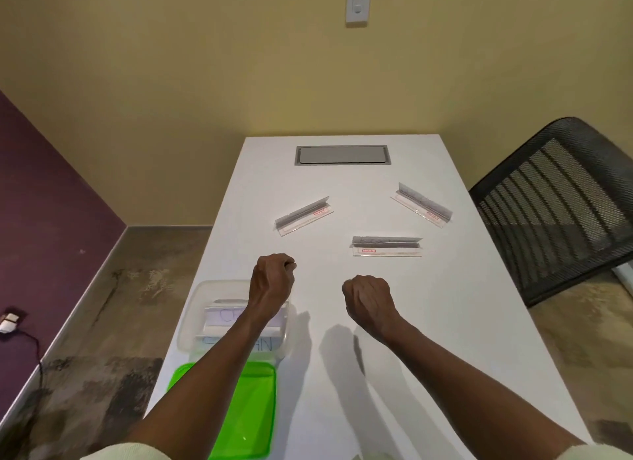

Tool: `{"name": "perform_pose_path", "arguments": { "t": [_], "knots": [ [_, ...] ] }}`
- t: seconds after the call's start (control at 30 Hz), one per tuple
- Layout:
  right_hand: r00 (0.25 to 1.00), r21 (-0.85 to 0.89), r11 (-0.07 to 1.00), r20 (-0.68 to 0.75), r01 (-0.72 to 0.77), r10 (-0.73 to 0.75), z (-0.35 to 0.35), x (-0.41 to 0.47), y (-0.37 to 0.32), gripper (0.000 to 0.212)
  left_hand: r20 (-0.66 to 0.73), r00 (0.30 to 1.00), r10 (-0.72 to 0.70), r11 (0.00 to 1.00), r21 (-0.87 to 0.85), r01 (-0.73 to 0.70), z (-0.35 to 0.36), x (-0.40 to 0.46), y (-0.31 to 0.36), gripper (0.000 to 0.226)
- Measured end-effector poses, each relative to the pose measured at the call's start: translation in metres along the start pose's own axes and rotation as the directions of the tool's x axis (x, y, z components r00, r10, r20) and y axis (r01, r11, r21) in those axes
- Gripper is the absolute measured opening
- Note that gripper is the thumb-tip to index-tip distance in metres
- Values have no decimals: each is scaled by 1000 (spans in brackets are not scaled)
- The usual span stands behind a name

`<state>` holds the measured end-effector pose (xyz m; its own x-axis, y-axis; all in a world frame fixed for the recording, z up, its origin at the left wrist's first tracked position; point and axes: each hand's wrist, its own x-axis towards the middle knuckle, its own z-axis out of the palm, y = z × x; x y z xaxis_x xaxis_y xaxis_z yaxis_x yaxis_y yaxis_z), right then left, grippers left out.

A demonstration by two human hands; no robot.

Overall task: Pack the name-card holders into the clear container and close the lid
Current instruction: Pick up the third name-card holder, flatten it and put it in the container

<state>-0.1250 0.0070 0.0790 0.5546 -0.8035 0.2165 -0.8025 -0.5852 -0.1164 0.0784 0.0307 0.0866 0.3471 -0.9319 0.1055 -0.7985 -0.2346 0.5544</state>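
Clear plastic marks the container [195, 309] at the near left of the white surface [462, 322], with at least two name-card holders [239, 317] already lying inside, their lettering showing through. Your left hand [272, 281] hovers over its far edge, fingers curled and empty; your right hand [368, 300] hangs clenched just right of it, also holding nothing. Three holders wait farther out: one far left [304, 216], one far right [423, 204], one nearer [387, 247], probably your easiest next pick. You have the green lid [246, 415] parked nearest you, off the container. A mesh chair [561, 206] stands right, yellow wall [239, 65] beyond.
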Motion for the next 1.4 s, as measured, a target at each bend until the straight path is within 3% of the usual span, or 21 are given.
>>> {"name": "perform_pose_path", "arguments": {
  "t": [0.23,0.43,0.53,0.67,0.77,0.87,1.0,1.13,1.4],
  "knots": [
    [996,-44,998,-77,-46,42,6,-20,63,37,-23,994,-108,991,-86,106,30,4,31,33],
    [988,-87,993,-135,-81,69,13,-22,108,35,1,991,-137,990,-32,137,54,18,48,40],
    [981,-110,987,-167,-114,95,18,-21,128,23,21,988,-155,987,-40,156,66,27,54,37],
    [962,-5,969,-121,-247,245,22,-16,151,23,43,982,-185,981,-55,187,81,42,61,28],
    [906,138,898,3,-419,422,29,-8,173,27,57,974,-219,973,-65,222,94,56,65,26],
    [817,125,812,181,-571,547,44,9,199,31,93,964,-250,966,-47,255,109,72,65,28],
    [753,169,740,267,-651,601,55,32,225,31,132,950,-283,955,-49,292,127,98,66,28],
    [650,229,624,450,-747,612,66,65,252,23,147,923,-356,924,-94,371,145,126,66,30],
    [504,261,434,510,-863,696,92,110,293,24,197,862,-468,845,-185,501,182,172,63,37]
  ]
}}
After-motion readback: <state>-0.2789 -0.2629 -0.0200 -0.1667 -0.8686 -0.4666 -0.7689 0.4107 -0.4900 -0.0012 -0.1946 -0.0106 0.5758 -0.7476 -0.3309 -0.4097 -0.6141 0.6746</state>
